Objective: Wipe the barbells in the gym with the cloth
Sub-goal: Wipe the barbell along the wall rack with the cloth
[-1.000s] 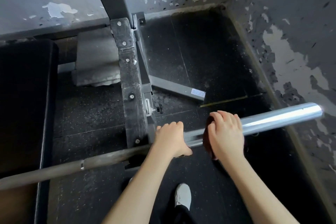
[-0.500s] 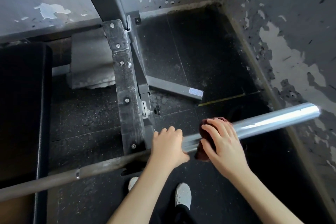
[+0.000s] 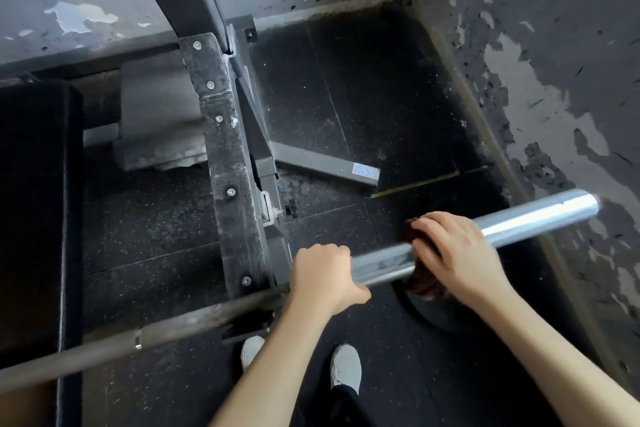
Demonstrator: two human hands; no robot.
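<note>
Chrome sleeve: the thick right end of the barbell (image 3: 536, 218) is smooth, round and bright, with a long streak of glare along its top.
Dark shaft: the thinner left stretch of the same barbell is dull grey-brown and matte, with one narrow bright ring on it.
Cloth (image 3: 420, 282): dark red, soft and bunched, wrapped round the barbell at the inner part of the sleeve; folds show above and below the bar.
Right hand (image 3: 450, 250): lies over the cloth on the barbell, fingers curled down across it and slightly apart; the hand is blurred.
Left hand (image 3: 322, 277): grips the barnear where shaft meets sleeve, just left of the cloth; fingers close together over the top, thumb on the near side.
Rack upright (image 3: 232, 163): a flat, scuffed black beam studded with round bolt heads, running away from the barbell on its far side.
Bench pad (image 3: 34, 201): black, padded, under the barbell's left end.
Floor (image 3: 363, 97): black speckled rubber tiles below the barbell.
Wall (image 3: 536, 97): grey paint flaking in pale patches, beyond the sleeve's tip.
Shoes (image 3: 344, 369): pale, on the near side of the barbell.
</note>
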